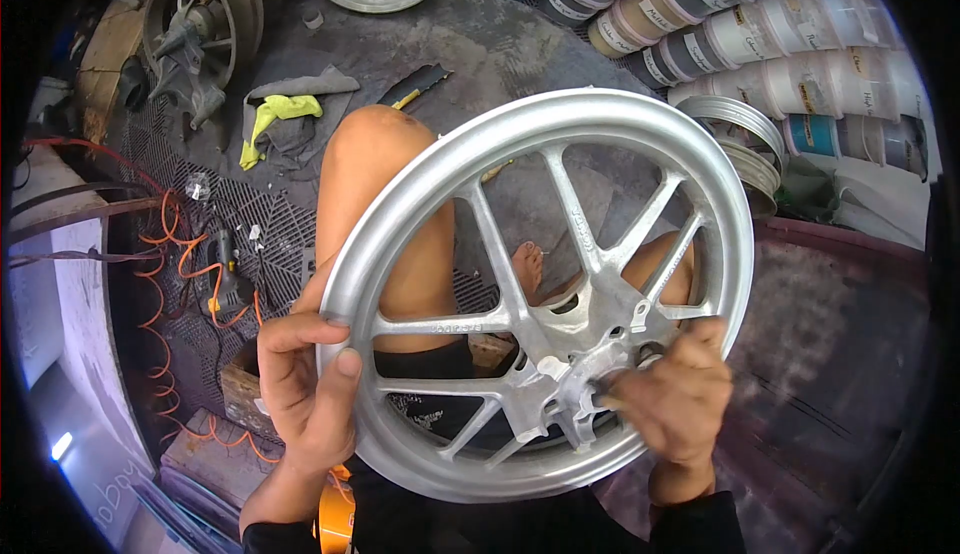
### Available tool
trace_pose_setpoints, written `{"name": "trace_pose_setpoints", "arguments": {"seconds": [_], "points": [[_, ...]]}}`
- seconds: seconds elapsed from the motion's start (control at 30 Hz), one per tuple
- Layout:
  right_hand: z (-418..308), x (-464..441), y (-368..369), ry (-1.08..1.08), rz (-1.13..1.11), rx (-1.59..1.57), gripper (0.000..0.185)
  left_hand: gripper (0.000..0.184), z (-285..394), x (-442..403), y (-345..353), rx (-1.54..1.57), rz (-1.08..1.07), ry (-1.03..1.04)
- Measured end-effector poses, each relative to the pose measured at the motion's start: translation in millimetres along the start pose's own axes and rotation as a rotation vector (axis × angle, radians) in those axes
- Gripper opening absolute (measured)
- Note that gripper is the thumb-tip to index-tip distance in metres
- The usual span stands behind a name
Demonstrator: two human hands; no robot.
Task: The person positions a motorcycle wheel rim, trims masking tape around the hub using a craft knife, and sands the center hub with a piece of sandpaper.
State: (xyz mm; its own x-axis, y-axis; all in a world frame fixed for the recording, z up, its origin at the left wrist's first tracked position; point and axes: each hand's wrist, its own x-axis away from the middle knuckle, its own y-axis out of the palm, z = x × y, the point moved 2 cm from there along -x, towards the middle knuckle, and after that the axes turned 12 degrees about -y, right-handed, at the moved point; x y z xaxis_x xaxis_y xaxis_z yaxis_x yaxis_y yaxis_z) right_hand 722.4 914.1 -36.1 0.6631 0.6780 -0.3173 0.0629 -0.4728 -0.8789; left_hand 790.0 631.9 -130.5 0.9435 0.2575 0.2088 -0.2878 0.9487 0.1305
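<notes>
A bare silver motorcycle wheel rim (545,332) with several forked spokes is held tilted over my lap. At its left edge my left hand (312,394) is closed, thumb in front and fingers around the outer rim. My right hand (682,394) is at the hub, right of centre, with its fingers curled and slightly blurred. Something small and dark shows at its fingertips against the hub, too unclear to name. Raised lettering runs along some spokes.
Labelled tubs (730,39) are stacked at the upper right, beside more rims (735,144). Wheels (190,14) stand at the upper left. A yellow-green cloth (275,124) lies on the floor. An orange coiled hose (155,329) and a power tool (228,269) are at my left.
</notes>
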Motion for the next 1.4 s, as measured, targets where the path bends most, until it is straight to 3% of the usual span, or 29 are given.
{"name": "trace_pose_setpoints", "arguments": {"seconds": [0.23, 0.47, 0.6, 0.63, 0.77, 0.87, 1.03, 1.13, 1.3, 1.4], "points": [[-1.0, -3.1, 4.0, -0.030, -0.151, -0.096, 0.018, 0.023, 0.9, -0.9, 1.3, 0.006, 0.001, -0.005], [2.8, 5.7, -1.9, 0.043, 0.042, -0.042, 0.032, 0.022, -1.2, -1.0, 0.2, 0.010, -0.014, 0.020], [-0.7, -1.5, 5.1, -0.037, -0.137, -0.082, 0.029, 0.024, -0.2, 0.0, 0.3, 0.010, -0.008, -0.002], [4.3, 2.5, 1.4, -0.042, -0.003, -0.045, 0.026, 0.024, 0.3, -0.4, 0.5, 0.007, -0.004, -0.008], [-1.7, -3.8, 5.9, -0.037, -0.167, -0.109, 0.014, 0.024, 1.9, -0.5, 1.9, 0.009, -0.009, -0.016], [2.9, -7.8, -6.6, -0.010, -0.057, 0.018, 0.014, 0.023, 2.2, -0.2, 2.0, 0.004, -0.002, -0.020], [5.4, -11.2, -6.2, -0.078, -0.076, -0.041, 0.014, 0.017, 3.3, -2.5, 1.1, -0.017, -0.057, 0.046], [-0.5, -15.7, 4.0, -0.229, -0.309, -0.109, 0.015, 0.016, 4.8, -2.7, 2.0, -0.021, -0.052, 0.034], [1.6, -22.4, -1.6, -0.250, -0.345, -0.093, 0.016, 0.017, 3.4, -1.6, 0.3, -0.045, -0.051, 0.030], [3.8, -26.9, -15.7, -0.212, -0.211, -0.023, 0.015, 0.023, 3.1, -0.7, 1.6, -0.014, -0.028, -0.003]]}}
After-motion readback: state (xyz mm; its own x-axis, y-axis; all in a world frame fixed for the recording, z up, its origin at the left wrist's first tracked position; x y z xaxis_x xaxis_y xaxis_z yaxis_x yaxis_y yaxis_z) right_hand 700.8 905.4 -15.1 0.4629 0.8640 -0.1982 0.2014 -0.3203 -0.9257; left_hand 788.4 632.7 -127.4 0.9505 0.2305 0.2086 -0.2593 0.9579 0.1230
